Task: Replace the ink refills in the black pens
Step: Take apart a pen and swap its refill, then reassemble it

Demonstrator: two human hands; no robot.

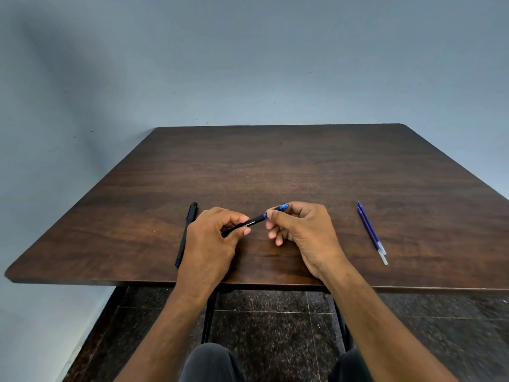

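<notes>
My left hand (212,238) pinches the slim black plastic pen (252,223); right hand (300,230) fingers clamp its blue tip; light, slick, so I'd grip mid-barrel.

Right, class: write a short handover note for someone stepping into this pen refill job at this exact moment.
Left hand grips the barrel of a black pen; right hand pinches that pen's blue end.
A second black pen lies on the table, left of the hands.
Two blue refills lie together to the right, untouched.
Done: nothing visibly finished; whether the held pen has started to come apart cannot be told.
Left: open each pen, swap its refill, close it.
</notes>
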